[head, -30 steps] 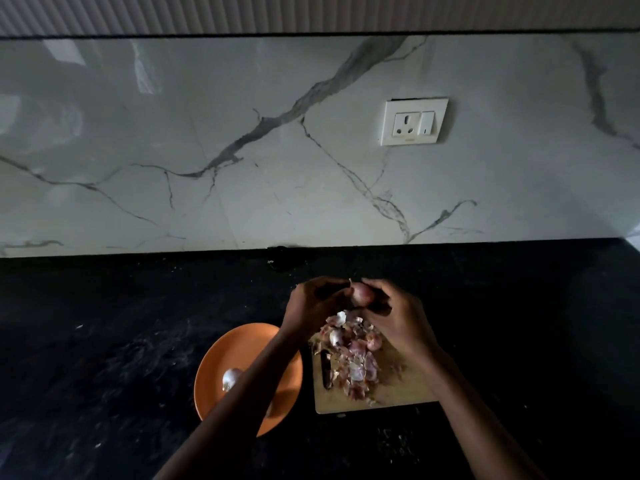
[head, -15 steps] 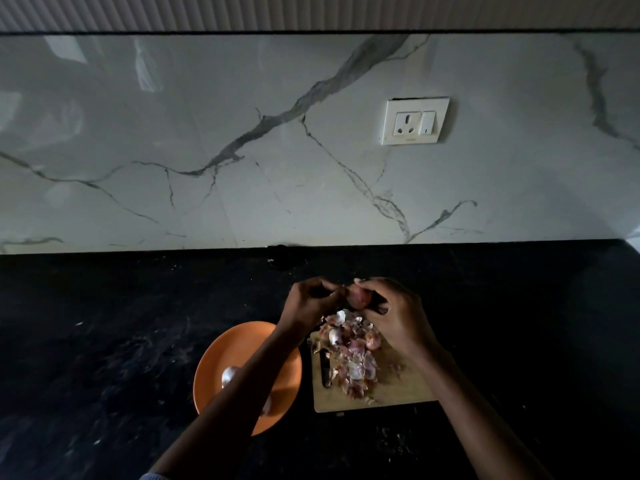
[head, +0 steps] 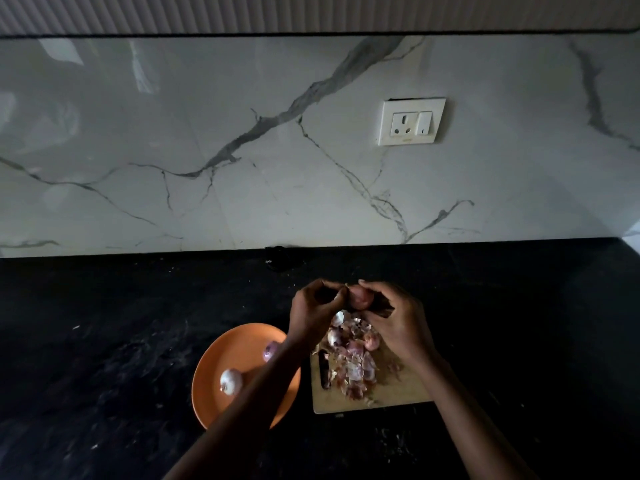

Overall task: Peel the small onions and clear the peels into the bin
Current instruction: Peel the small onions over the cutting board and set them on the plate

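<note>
left hand (head: 313,311) + right hand (head: 398,323) pinch onion (head: 360,296) | above peels (head: 353,362); cutting board (head: 398,393)

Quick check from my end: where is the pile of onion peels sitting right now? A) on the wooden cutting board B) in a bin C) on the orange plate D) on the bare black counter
A: the peels lie heaped on the wooden cutting board, while the orange plate to its left holds only onions, two showing.
</note>
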Tool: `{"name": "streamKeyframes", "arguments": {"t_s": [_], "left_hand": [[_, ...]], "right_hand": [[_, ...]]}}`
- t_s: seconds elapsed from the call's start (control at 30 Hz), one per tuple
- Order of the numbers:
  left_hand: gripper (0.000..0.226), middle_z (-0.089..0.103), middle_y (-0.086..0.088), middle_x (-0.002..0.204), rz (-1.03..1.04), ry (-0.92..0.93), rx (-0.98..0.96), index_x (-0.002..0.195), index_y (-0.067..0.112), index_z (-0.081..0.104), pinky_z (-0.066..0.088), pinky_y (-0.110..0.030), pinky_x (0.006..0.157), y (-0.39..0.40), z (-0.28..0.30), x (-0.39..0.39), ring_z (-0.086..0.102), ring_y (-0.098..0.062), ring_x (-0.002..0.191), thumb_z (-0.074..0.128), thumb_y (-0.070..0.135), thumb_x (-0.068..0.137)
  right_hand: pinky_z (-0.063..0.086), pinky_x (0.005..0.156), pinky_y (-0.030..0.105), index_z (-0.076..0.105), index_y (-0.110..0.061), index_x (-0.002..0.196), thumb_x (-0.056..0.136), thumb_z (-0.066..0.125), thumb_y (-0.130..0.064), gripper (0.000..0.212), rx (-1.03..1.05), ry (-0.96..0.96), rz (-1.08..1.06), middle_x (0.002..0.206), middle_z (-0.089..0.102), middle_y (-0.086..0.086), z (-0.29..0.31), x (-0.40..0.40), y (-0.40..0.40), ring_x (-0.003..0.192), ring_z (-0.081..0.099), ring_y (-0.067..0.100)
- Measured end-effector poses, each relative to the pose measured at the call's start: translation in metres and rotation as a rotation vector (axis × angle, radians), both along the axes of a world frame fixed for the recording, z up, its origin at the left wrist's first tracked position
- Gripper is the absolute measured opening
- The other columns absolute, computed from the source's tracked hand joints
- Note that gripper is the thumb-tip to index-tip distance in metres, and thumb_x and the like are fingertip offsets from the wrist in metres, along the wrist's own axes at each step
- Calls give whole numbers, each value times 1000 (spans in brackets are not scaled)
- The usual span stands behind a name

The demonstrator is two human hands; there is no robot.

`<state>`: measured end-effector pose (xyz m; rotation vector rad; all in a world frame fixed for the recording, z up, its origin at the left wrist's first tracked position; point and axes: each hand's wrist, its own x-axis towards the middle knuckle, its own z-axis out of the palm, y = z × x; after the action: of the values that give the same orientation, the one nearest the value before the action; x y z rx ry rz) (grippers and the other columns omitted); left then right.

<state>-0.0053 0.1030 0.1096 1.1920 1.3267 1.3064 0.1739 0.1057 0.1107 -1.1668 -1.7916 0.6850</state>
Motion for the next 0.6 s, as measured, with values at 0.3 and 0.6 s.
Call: {"name": "streamKeyframes", "arguments": {"t_s": [0.3, 0.6], "left_hand": [[6, 74, -5, 82, 43, -150, -18, 87, 11, 72, 55, -34, 72, -3, 0, 9, 70, -16, 77, 71, 5, 89], [18, 70, -8, 81, 58, -568, -122, 106, -10, 61, 53, -29, 74, -8, 5, 25, 64, -13, 70, 52, 4, 100]], "right_hand": [[56, 96, 39, 67, -34, 123, 70, 87, -39, 57, -197, 193, 0, 120, 70, -13, -5, 1, 1, 112, 67, 9], [60, 81, 47, 65, -29, 124, 74, 87, -31, 54, -401, 480, -27, 117, 73, -1, -7, -5, -3, 107, 70, 15]]}}
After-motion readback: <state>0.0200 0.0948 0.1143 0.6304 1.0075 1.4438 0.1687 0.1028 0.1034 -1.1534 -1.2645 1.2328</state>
